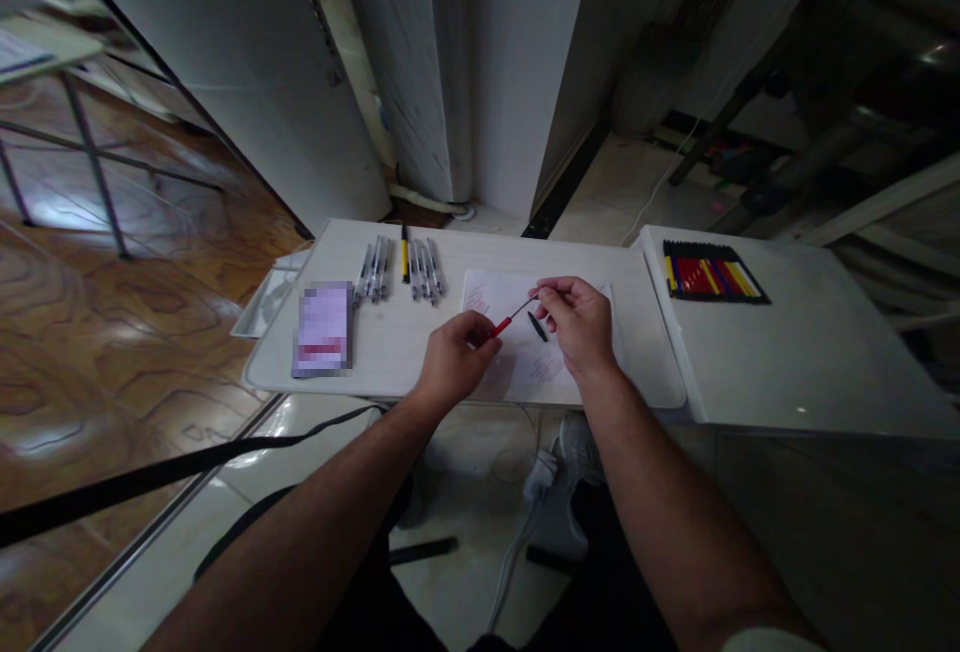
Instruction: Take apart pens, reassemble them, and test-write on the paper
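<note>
My left hand is closed around a red pen barrel, low over a white sheet of paper. A thin grey refill runs from the barrel's end up to my right hand, whose thumb and fingertips pinch its far end. Just under the right fingers is a short black pen part, seemingly lying on the paper; its exact kind is hard to make out. Reddish scribbles mark the sheet in several places.
Clear-barrelled pens lie in two groups at the back left, with a yellow and black pen beside them. A phone-like object with a blurred screen rests at the left. On the adjoining white surface sits a black tray of coloured pens.
</note>
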`<state>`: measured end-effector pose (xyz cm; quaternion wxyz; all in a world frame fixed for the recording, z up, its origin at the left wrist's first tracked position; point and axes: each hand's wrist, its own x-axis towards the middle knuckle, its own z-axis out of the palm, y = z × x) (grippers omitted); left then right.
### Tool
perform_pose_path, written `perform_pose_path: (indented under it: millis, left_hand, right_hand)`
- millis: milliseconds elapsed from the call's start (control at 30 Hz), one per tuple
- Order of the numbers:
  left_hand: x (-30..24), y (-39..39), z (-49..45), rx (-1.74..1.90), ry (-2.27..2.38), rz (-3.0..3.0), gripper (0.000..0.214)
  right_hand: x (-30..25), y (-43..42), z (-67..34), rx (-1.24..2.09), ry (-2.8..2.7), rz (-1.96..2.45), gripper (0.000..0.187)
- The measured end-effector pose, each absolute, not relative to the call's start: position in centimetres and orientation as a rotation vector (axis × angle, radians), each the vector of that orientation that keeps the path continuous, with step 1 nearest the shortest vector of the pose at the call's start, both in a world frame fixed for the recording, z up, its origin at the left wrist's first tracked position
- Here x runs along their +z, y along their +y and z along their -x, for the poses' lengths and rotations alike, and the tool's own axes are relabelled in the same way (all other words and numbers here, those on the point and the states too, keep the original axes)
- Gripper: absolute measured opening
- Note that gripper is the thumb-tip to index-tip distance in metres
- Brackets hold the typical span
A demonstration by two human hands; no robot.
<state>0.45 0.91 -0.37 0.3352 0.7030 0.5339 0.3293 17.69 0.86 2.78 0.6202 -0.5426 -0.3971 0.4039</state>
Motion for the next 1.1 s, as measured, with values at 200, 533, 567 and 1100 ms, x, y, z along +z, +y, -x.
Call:
perform_pose_path:
  millis: [200,533,567,1100]
  left_hand:
    - [-0.30,0.91,-0.48,0.866,1.381,-1.817,0.006]
    - [-0.31,0.83,-0.50,0.886,1.370,-1.822,0.007]
    - [-0.35,0.83,-0.49,0.889,1.369,-1.824,0.007]
    - [-0.02,0.66,-0.63,0.871,1.374,-1.823,0.007]
  right_hand:
    - [2.76,0.81,-17.46,0.984,-0.918,1.254,0.020]
    - [2.38,0.75,-17.38,0.990,-0.948,1.307,0.021]
    - [2.38,0.75,-17.37,0.989,-0.949,1.315,0.022]
    - [2.35,0.80,-17.30,0.987,-0.925,1.320,0.026]
